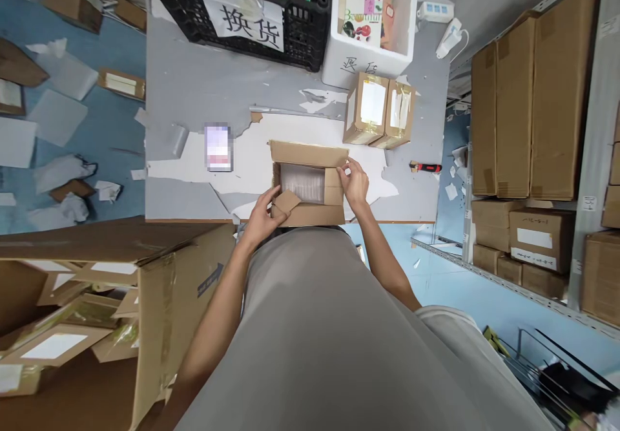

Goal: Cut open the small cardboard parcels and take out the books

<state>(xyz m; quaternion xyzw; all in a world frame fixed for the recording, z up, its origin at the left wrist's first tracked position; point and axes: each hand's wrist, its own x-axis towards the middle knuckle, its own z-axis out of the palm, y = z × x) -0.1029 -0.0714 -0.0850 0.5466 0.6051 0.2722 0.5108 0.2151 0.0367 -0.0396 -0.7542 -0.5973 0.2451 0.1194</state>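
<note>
A small cardboard box [310,214] lies at the table's front edge, close to my body, with its top flaps up. Clear ribbed plastic wrapping, apparently air cushioning, [303,182] shows inside; what it covers is hidden. My left hand [264,220] grips the box's left side, thumb and fingers about the small folded flap [289,202]. At the right end, my right hand [356,182] pinches the upper corner by the back flap [310,152]. Further left on the table is a phone-like item [218,148], blurred out.
Behind stand a black crate [300,37] and a white foam bin [371,69], both filled. Two taped boxes [372,105] sit before the bin. A red-black utility knife [426,167] lies right. A large carton of parcels [188,289] is at left, shelving [588,185] at right.
</note>
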